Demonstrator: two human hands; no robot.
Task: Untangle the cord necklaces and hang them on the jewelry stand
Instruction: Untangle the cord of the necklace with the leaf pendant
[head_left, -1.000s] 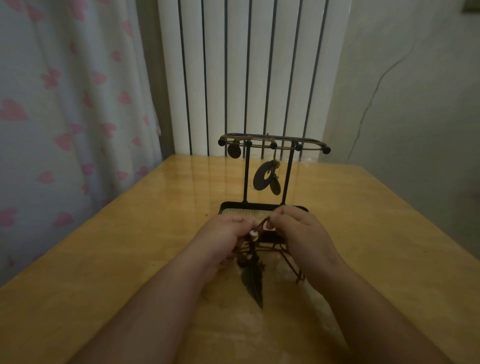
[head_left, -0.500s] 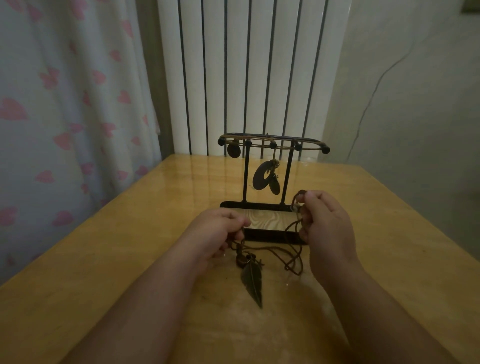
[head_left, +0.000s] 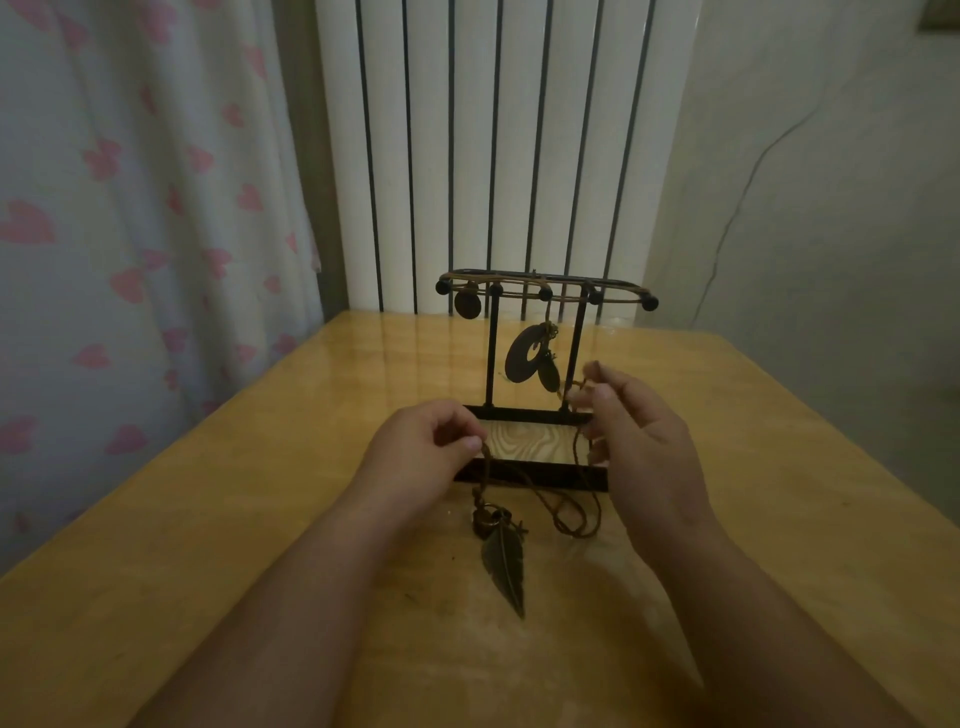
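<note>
**Both hands on one cord necklace**

Table (head_left: 208, 519) carries jewelry stand (head_left: 530, 475). Left hand (head_left: 426, 447) and right hand (head_left: 641, 452), in front of stand, each pinch cord necklace (head_left: 481, 483); its leaf pendant (head_left: 504, 566) lies just before stand base.

One wide-angle view, worn on the head, looks forward and down from close behind and above the left grip (head_left: 426, 447) and right grip (head_left: 639, 447), both mid-frame; beyond them the counter (head_left: 234, 519) runs toward the wall (head_left: 805, 182).
</note>
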